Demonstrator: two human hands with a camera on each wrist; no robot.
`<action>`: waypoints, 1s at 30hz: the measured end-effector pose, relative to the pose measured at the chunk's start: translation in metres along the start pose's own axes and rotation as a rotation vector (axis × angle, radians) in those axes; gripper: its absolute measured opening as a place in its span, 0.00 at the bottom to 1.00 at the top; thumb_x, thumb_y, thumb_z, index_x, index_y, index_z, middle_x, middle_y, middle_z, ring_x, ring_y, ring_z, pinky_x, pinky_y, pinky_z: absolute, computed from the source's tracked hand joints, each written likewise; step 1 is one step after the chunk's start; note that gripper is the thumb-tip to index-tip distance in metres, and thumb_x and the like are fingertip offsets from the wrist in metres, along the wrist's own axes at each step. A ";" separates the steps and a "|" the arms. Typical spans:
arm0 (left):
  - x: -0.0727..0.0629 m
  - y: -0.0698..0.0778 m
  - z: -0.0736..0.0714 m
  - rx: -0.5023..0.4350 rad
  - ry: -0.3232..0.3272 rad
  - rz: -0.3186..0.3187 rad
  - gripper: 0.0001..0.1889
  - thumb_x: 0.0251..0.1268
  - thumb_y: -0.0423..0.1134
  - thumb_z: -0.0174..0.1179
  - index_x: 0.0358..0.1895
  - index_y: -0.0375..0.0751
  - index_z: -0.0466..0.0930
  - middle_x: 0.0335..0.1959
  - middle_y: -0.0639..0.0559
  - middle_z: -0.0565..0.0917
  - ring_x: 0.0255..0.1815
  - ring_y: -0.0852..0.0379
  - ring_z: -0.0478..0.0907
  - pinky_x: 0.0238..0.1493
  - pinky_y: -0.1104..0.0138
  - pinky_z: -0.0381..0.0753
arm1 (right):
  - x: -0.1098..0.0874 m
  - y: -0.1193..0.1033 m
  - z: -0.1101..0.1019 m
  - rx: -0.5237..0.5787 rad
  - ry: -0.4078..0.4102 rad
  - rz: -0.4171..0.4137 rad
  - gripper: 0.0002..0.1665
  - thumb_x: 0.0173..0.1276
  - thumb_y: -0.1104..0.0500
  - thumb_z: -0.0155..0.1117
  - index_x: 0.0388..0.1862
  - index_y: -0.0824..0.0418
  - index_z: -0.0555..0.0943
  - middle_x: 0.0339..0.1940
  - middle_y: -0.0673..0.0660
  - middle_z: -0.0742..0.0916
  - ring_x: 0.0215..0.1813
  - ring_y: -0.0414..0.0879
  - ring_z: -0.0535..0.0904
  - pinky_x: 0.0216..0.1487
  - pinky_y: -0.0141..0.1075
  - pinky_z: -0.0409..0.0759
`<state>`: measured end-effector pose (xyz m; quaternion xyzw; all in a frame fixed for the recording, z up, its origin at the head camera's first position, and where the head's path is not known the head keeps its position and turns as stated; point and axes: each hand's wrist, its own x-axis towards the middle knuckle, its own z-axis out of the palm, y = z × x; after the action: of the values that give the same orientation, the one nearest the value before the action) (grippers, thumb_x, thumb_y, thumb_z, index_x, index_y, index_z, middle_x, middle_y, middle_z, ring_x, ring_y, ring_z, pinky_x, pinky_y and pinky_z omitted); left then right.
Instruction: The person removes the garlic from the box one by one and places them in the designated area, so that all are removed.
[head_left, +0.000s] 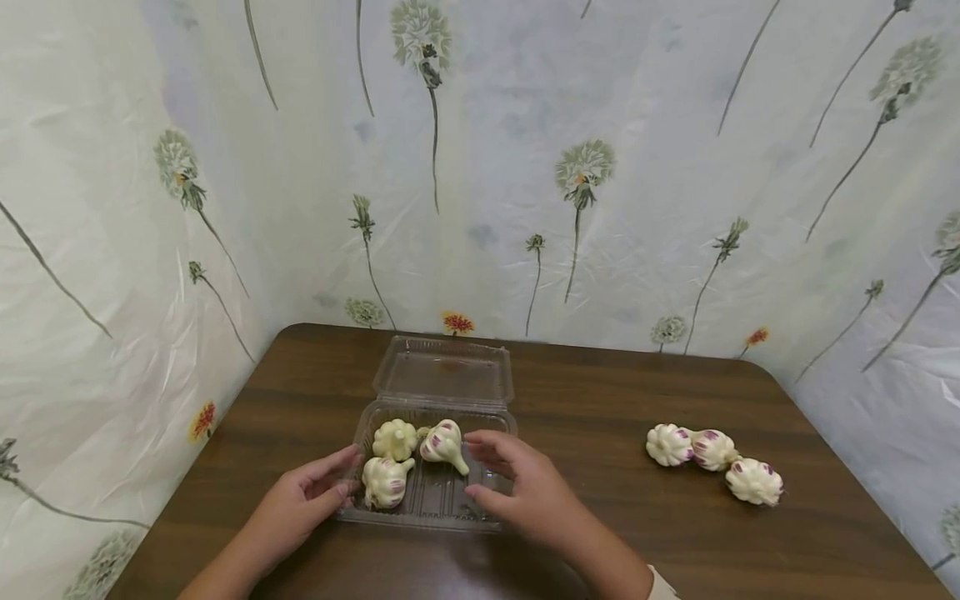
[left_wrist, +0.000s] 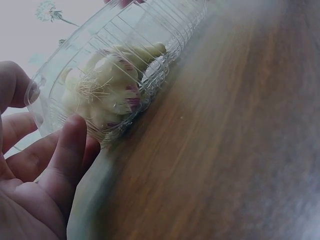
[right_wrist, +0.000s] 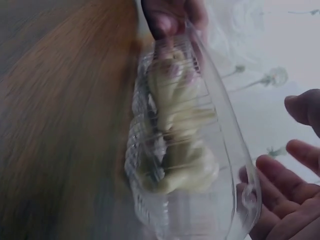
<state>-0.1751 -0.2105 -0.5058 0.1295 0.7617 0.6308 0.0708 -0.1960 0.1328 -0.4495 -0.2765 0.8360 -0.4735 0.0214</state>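
A clear plastic clamshell container (head_left: 450,521) lies with its lid folded back, and three garlic bulbs, one of them a white garlic bulb (head_left: 394,439), sit inside. My left hand (head_left: 303,496) holds the container's left edge, thumb outside the wall beside a purple-streaked garlic bulb (left_wrist: 107,90). Over the container's right side is my right hand (head_left: 521,483), fingers apart and loosely bent, holding nothing. Its fingertips are close to another purple-streaked bulb (head_left: 444,442) without gripping it. In the right wrist view the right fingers (right_wrist: 285,182) are beside the container's rim; contact is unclear.
On the right of the brown wooden table (head_left: 600,400) lie three more garlic bulbs (head_left: 712,450) in a slanting row. The open lid (head_left: 444,371) stretches toward the back edge. A floral sheet (head_left: 495,167) hangs behind and at both sides.
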 end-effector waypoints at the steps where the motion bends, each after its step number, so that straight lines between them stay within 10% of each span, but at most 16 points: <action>1: 0.000 0.000 0.000 0.001 0.001 0.000 0.31 0.78 0.36 0.61 0.78 0.31 0.65 0.75 0.26 0.69 0.61 0.55 0.84 0.54 0.72 0.85 | 0.001 -0.001 0.001 -0.004 -0.009 0.002 0.35 0.67 0.61 0.76 0.71 0.61 0.76 0.65 0.57 0.85 0.67 0.54 0.82 0.68 0.44 0.81; 30: 0.000 0.005 0.000 -0.032 0.017 -0.020 0.30 0.77 0.34 0.61 0.78 0.31 0.66 0.76 0.27 0.68 0.61 0.56 0.84 0.54 0.72 0.85 | 0.028 -0.030 0.031 0.010 -0.176 0.117 0.34 0.70 0.52 0.76 0.72 0.55 0.77 0.66 0.55 0.84 0.67 0.51 0.81 0.69 0.45 0.80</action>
<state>-0.1748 -0.2100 -0.5006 0.1153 0.7535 0.6431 0.0728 -0.1973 0.0837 -0.4362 -0.2675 0.8432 -0.4497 0.1236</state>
